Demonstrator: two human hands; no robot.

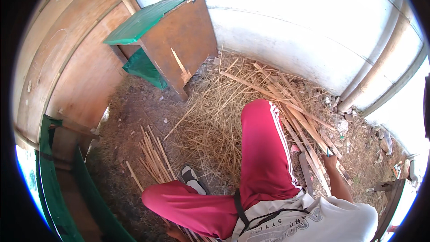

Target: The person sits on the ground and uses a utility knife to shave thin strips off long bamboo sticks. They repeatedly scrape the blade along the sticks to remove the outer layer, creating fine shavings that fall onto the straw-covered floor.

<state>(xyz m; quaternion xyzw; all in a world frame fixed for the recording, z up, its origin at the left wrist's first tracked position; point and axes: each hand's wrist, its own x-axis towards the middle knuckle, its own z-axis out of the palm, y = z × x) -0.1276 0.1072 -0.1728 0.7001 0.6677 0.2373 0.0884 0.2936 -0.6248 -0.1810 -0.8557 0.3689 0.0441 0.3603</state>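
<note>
My right hand is at the right, beside a heap of long wooden slats. Its fingers look closed, and a small teal tip sticks up from them; I cannot make out what it belongs to. At the lower edge my left hand shows only in part below my bent left leg, next to several thin split sticks. Its fingers are too dark and hidden to read. More thin sticks lie bundled on the ground past my left knee.
Loose straw-like shavings cover the ground ahead. A brown wooden cabinet with a green-covered top stands at the back. Green-edged furniture is at the left. A pale wall with a bamboo pole closes the right side.
</note>
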